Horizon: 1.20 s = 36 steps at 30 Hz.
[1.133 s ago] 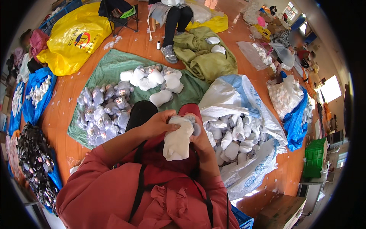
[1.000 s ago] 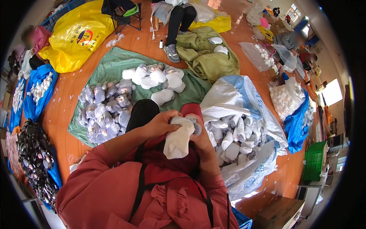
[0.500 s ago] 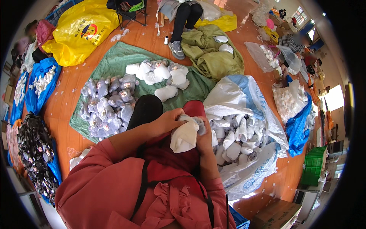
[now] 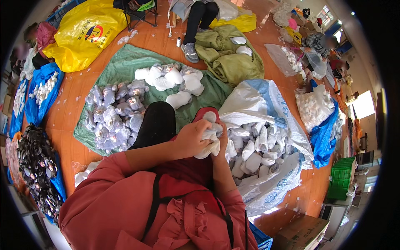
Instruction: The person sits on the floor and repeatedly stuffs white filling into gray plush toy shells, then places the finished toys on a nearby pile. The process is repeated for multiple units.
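A: White soft piece (image 4: 208,143) mostly covered by the left hand (image 4: 192,138). Shape can't tell.
B: Right hand (image 4: 221,139)?
A: Behind the piece, only a sliver shows; grip unclear.
B: Person at the top (image 4: 199,18)?
A: Cut at the frame edge, legs and a shoe only.
B: Far right?
A: Another person (image 4: 333,50), blurred, too small. Cardboard box (image 4: 302,233) cut by the rim. Dark pile (image 4: 35,166) at the left: items too small to tell.
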{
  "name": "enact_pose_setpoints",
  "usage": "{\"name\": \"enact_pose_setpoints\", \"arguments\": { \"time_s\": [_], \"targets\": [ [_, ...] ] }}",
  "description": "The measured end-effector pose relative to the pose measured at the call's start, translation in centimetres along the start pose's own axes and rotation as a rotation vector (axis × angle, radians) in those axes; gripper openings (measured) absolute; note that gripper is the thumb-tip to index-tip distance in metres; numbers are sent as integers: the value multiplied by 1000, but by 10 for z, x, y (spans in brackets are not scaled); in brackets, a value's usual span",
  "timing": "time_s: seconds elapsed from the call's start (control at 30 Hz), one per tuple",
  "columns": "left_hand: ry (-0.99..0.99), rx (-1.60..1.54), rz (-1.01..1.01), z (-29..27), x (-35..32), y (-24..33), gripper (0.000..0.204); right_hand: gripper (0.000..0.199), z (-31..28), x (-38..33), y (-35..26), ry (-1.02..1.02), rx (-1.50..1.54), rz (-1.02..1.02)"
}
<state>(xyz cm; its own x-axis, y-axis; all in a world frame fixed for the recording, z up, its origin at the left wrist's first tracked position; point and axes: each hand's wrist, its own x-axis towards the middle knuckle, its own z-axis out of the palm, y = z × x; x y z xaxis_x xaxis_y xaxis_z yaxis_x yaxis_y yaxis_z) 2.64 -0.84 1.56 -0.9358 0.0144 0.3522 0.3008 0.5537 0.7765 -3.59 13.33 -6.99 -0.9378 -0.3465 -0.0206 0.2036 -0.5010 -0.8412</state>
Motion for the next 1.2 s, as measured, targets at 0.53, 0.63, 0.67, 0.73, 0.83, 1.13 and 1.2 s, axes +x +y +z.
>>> {"name": "enact_pose_setpoints", "arguments": {
  "time_s": [0.53, 0.63, 0.67, 0.73, 0.83, 1.13, 1.2],
  "targets": [
    [18, 347, 391, 13, -3, 2, 56, 20, -5, 20, -5, 44, 217, -26],
    [-18, 244, 441, 9, 5, -11, 48, 22, -11, 19, -4, 42, 255, -7],
    [-36, 209, 415, 6, 8, -12, 46, 23, -7, 16, -7, 52, 232, -18],
    [-70, 140, 363, 0, 12, -12, 42, 24, 7, 7, -14, 102, 13, -63],
    [-22, 55, 166, 2, 15, -26, 51, 32, 28, 1, -21, 168, -237, -135],
    [185, 124, -78, 10, 28, -58, 39, 42, 38, -15, -18, 251, -834, -236],
    [186, 166, -71, 14, 37, -65, 33, 41, 31, -11, -5, 250, -896, -295]
  ]
}}
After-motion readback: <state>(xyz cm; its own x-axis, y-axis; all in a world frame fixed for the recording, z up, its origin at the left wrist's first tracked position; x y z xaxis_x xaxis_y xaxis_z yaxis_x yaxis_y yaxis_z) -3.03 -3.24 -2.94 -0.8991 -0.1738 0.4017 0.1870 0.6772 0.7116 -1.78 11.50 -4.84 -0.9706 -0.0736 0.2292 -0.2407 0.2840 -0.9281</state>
